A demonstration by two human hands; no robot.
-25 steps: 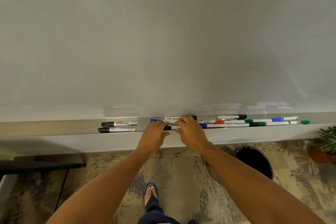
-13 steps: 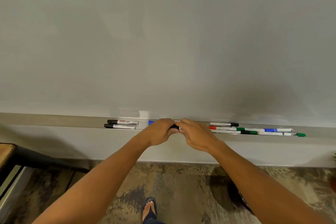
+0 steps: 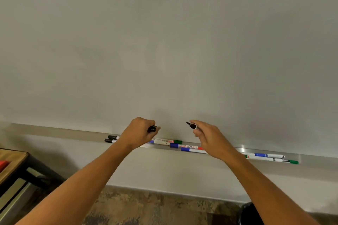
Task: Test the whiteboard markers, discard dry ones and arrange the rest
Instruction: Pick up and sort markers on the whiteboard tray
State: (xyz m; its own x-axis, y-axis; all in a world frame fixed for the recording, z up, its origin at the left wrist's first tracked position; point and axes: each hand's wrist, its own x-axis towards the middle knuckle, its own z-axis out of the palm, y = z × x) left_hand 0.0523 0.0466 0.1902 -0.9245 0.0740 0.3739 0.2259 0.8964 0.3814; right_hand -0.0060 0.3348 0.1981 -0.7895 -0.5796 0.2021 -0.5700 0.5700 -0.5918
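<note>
Both hands are up in front of the whiteboard (image 3: 164, 42), just above its tray (image 3: 243, 150). Left hand (image 3: 138, 133) is curled into a fist round a black cap (image 3: 152, 129), which pokes out between thumb and fingers above the tray's left part. Right hand (image 3: 208, 137) pinches an uncapped black marker (image 3: 192, 125) between thumb and fingertips, other fingers loosely bent; the tip points up-left toward the board, apart from it as far as can be told. Cap and marker are apart, a gap between the hands.

In the tray: two black markers (image 3: 111, 139) at the left end, partly hidden by the left wrist. Below the gap between the hands lies a green-capped marker (image 3: 169, 141), then blue-capped markers (image 3: 182, 146) side by side, one with a red end showing by the right wrist. At the tray's right end lie a blue-banded marker (image 3: 265, 155) and a green-capped one (image 3: 274, 160), close together.

Below the tray's left end is a wooden table (image 3: 11, 159) with something red on it. Below the right end, a dark bin (image 3: 248, 213) sits on patterned floor (image 3: 155, 208).
</note>
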